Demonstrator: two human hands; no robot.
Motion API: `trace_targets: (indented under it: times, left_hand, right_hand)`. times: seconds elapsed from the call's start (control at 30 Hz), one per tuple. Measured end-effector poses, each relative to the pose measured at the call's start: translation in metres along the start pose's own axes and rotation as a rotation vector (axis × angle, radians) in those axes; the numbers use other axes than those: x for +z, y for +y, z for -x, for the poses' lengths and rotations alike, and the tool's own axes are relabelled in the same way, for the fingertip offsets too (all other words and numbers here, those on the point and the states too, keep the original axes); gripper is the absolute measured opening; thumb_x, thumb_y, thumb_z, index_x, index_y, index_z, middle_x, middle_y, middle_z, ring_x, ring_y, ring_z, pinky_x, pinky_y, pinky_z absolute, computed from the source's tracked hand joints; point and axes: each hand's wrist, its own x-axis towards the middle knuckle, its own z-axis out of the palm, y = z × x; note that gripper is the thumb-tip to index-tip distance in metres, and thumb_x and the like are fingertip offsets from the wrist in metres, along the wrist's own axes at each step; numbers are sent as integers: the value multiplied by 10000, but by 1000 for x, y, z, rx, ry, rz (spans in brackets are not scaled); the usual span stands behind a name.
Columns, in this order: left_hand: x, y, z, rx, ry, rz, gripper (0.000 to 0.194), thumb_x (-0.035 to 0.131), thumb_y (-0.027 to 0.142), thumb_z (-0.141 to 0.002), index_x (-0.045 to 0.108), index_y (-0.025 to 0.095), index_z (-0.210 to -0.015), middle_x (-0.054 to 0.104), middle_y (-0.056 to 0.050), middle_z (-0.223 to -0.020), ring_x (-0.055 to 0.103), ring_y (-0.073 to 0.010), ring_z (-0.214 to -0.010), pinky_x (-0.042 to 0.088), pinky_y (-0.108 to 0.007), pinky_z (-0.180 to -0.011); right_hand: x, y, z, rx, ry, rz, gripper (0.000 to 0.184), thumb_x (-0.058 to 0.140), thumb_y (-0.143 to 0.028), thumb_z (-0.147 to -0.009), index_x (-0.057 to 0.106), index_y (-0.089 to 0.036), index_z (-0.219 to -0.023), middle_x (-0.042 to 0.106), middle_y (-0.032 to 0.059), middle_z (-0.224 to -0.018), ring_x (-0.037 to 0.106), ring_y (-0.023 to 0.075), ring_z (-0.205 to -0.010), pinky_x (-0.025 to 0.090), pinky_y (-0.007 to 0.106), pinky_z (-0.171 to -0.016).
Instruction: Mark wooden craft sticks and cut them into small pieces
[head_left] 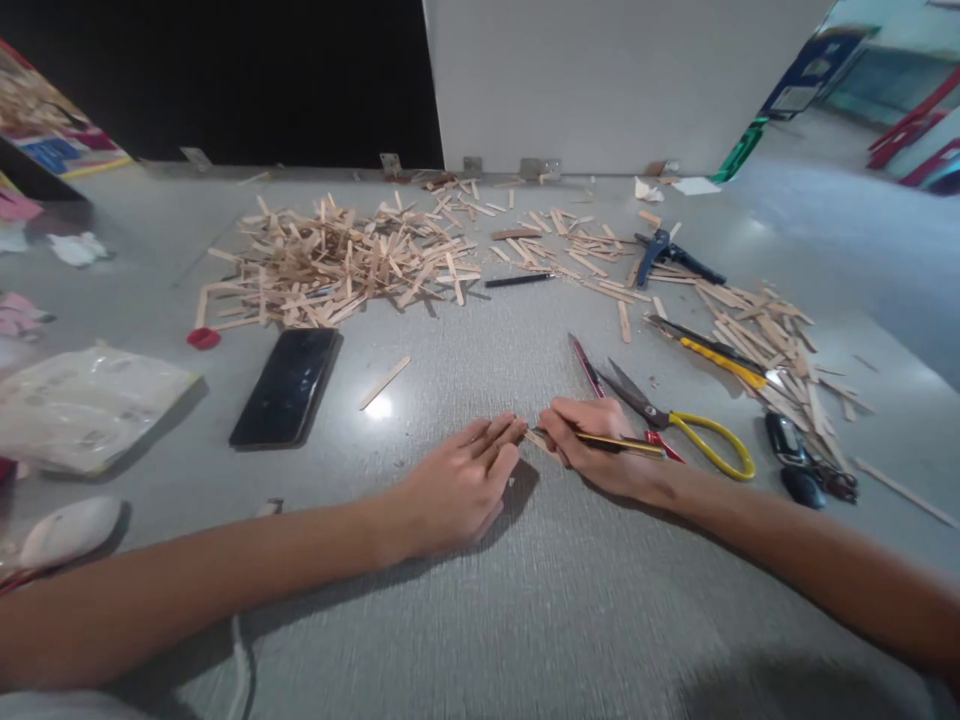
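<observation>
My left hand (469,475) has its fingers closed together, their tips pressing one end of a small wooden stick (541,442) on the table. Close beside it, my right hand (592,440) grips a yellow-and-black pencil (622,444), whose tip end points at the stick. The pencil's very tip is too small to make out. Behind the right hand lie scissors with yellow handles (709,440) and a dark red, pointed tool (583,362), partly hidden by the hand. A single loose wooden stick (385,383) rests beyond my left hand.
A large heap of wooden sticks (337,255) covers the back left. More sticks surround a yellow utility knife (709,352) and dark blue pliers (664,258) at right. A phone (286,388), plastic bag (90,405) and mouse (71,532) lie left; keys (829,480) right.
</observation>
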Motion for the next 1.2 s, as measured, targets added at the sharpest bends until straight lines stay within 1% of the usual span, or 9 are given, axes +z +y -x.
trace_targets:
  times: [0.2, 0.4, 0.5, 0.6, 0.67, 0.77, 0.93, 1.1, 1.2]
  left_hand:
    - [-1, 2, -1, -16, -45, 46, 547, 466, 142, -981, 365, -8, -1497, 558, -348, -1550, 544, -376, -1503, 458, -500, -1215]
    - [-1, 3, -1, -15, -50, 35, 524, 489, 140, -974, 403, -19, -1465, 553, -361, -1548, 547, -394, -1497, 469, -494, -1212]
    - [-1, 3, -1, -18, -49, 31, 514, 493, 136, -971, 417, -10, -1458, 552, -353, -1555, 536, -391, -1506, 472, -495, -1218]
    - [0, 3, 0, -29, -64, 66, 565, 510, 125, -956, 385, -2, -1492, 514, -349, -1592, 469, -393, -1552, 462, -515, -1235]
    - [1, 3, 1, -37, -70, 97, 599, 513, 117, -955, 349, 6, -1520, 484, -349, -1614, 408, -388, -1587, 455, -531, -1245]
    - [2, 3, 3, -31, -57, 117, 584, 504, 102, -963, 341, -5, -1514, 462, -362, -1623, 358, -390, -1609, 455, -538, -1251]
    - [0, 2, 2, -55, -86, 166, 587, 556, 173, -958, 384, 27, -1499, 434, -329, -1663, 376, -387, -1606, 414, -557, -1277]
    - [-3, 3, 0, -86, -136, 115, 496, 550, 241, -981, 485, 48, -1434, 498, -321, -1624, 410, -397, -1593, 300, -617, -1306]
    - [-4, 3, 0, -89, -128, 121, 521, 540, 249, -976, 485, 47, -1453, 515, -310, -1616, 433, -399, -1580, 293, -620, -1295]
  right_hand:
    - [0, 1, -3, -19, -21, -21, 454, 427, -384, -1126, 371, -252, -696, 436, -68, -575, 404, 95, -504, 332, 252, -520]
    - [1, 3, -4, -2, -53, -56, 448, 422, -380, -1130, 398, -245, -703, 473, -58, -589, 420, 97, -510, 322, 253, -512]
    - [0, 4, -5, -20, -45, -18, 461, 425, -410, -1130, 354, -253, -702, 394, -70, -595, 362, 102, -522, 295, 263, -516]
    - [1, 7, -4, -56, -40, 14, 459, 429, -412, -1130, 303, -261, -716, 340, -75, -616, 319, 108, -542, 280, 272, -531]
    - [1, 9, -4, -95, -44, 15, 438, 432, -378, -1133, 296, -262, -734, 353, -74, -628, 321, 109, -549, 279, 273, -539]
    - [3, 11, -3, -139, -46, 18, 413, 439, -328, -1134, 300, -262, -752, 366, -75, -641, 334, 108, -554, 281, 270, -546]
    - [3, 13, -1, -136, -51, 59, 416, 428, -344, -1144, 359, -252, -744, 429, -59, -649, 385, 115, -568, 315, 274, -558]
    - [2, 9, 0, -175, -78, 87, 403, 388, -328, -1150, 446, -247, -760, 503, -30, -665, 468, 137, -584, 388, 293, -601]
    - [-1, 5, 0, -174, -88, 101, 396, 397, -304, -1146, 438, -248, -756, 514, -29, -669, 471, 135, -586, 388, 294, -604]
